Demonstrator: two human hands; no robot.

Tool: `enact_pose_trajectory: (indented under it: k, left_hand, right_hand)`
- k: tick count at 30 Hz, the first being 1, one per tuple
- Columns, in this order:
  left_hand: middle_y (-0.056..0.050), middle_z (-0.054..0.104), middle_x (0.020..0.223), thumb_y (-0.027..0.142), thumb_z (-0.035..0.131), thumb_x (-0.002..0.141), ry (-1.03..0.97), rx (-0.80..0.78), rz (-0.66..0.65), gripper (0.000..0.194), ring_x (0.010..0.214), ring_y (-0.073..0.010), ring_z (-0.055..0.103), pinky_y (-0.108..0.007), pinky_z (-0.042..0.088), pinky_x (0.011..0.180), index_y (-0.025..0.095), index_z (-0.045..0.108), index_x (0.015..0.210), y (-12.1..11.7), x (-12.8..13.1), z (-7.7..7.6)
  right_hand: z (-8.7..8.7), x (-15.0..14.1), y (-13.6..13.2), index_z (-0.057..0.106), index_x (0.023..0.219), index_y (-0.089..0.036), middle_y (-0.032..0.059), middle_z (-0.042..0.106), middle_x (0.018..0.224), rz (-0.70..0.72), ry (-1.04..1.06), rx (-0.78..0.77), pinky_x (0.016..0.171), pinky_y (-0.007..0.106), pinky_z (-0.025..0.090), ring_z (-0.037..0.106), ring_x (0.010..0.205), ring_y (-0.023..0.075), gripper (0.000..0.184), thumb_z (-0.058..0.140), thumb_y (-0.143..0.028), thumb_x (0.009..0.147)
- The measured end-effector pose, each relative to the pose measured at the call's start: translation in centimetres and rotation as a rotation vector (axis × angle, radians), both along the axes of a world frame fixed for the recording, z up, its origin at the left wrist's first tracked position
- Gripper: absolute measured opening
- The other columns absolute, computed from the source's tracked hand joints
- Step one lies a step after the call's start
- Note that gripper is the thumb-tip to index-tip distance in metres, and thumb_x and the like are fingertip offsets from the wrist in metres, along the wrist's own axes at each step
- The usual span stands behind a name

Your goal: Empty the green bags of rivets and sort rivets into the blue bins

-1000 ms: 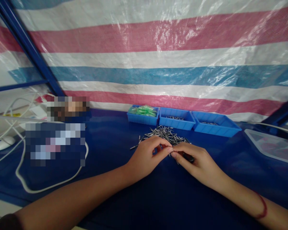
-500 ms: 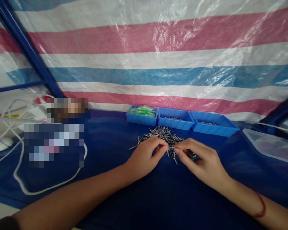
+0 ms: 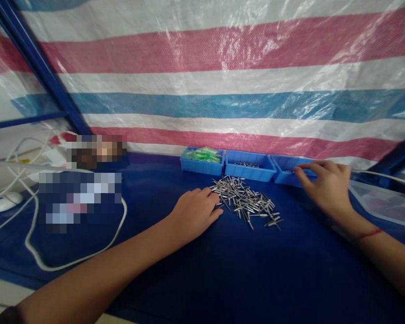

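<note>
A loose pile of thin metal blind rivets [image 3: 243, 198] lies on the blue table. At its left edge rests my left hand [image 3: 196, 211], palm down, with its thumb apart from the fingers and its fingertips touching the outer rivets. My right hand [image 3: 329, 186] is over the front of the right blue bin [image 3: 285, 179], thumb and index finger pinched together; whatever is between the tips is too small to make out. Some rivets show inside that bin, partly hidden by the hand. The middle blue bin [image 3: 249, 173] also holds several rivets.
The left blue bin [image 3: 202, 167] holds green plastic packets [image 3: 205, 154]. A clear plastic tray [image 3: 384, 204] stands at the right. White cables [image 3: 37, 256], a white mouse [image 3: 5, 201] and a blurred-out area are at the left. A striped sheet [image 3: 205, 81] hangs behind the table.
My hands have parted from their meeting point over the pile. The right one has moved right and away to the right bin; the left has opened and settled at the pile's left edge.
</note>
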State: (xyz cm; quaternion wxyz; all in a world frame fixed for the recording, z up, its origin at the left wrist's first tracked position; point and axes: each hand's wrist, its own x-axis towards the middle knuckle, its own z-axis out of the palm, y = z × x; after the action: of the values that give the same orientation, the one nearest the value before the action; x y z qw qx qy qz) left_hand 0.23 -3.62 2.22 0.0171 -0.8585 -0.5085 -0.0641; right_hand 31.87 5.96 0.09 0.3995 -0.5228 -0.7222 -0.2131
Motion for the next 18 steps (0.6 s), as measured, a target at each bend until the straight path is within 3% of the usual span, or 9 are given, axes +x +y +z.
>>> enact_pose_trajectory:
  k: [4, 12, 15, 18]
  left_hand:
    - [-0.006, 0.064, 0.094, 0.026, 0.047, 0.092, 0.028, 0.020, -0.028, 0.018, 0.084, -0.0227, 0.062, -0.034, 0.047, 0.071, 0.016, 0.062, 0.094, 0.1, 0.3, -0.3]
    - [-0.004, 0.065, 0.089, 0.023, 0.044, 0.094, 0.029, 0.113, -0.098, 0.020, 0.080, -0.0205, 0.062, -0.033, 0.046, 0.068, 0.017, 0.062, 0.091, 0.7, 0.4, -0.9]
    - [-0.004, 0.065, 0.091, 0.024, 0.044, 0.094, -0.068, 0.148, -0.118, 0.019, 0.083, -0.0196, 0.061, -0.033, 0.046, 0.072, 0.017, 0.062, 0.094, 0.7, 0.5, -0.8]
    - [-0.003, 0.065, 0.095, 0.024, 0.045, 0.094, -0.312, 0.112, -0.164, 0.019, 0.088, -0.0162, 0.061, -0.030, 0.046, 0.079, 0.018, 0.062, 0.098, 0.3, 0.8, -0.6]
  right_hand:
    - [-0.3, -0.9, -0.5, 0.065, 0.085, -0.021, 0.0147, 0.061, 0.096, 0.008, -0.107, 0.039, 0.086, 0.052, 0.034, 0.054, 0.096, 0.0328, 0.022, 0.050, -0.037, 0.086]
    - [-0.1, -4.5, -2.8, 0.065, 0.083, -0.019, 0.0111, 0.064, 0.094, 0.257, -0.216, 0.062, 0.084, 0.047, 0.041, 0.057, 0.092, 0.0275, 0.016, 0.052, -0.028, 0.085]
    - [0.1, -6.0, -4.3, 0.065, 0.084, -0.018, 0.0113, 0.064, 0.097, 0.342, -0.197, 0.019, 0.085, 0.047, 0.041, 0.056, 0.094, 0.0270, 0.014, 0.054, -0.025, 0.084]
    - [0.4, -7.9, -6.4, 0.066, 0.090, -0.019, 0.0096, 0.064, 0.095, 0.498, -0.138, -0.106, 0.082, 0.042, 0.045, 0.056, 0.092, 0.0238, 0.013, 0.057, -0.025, 0.083]
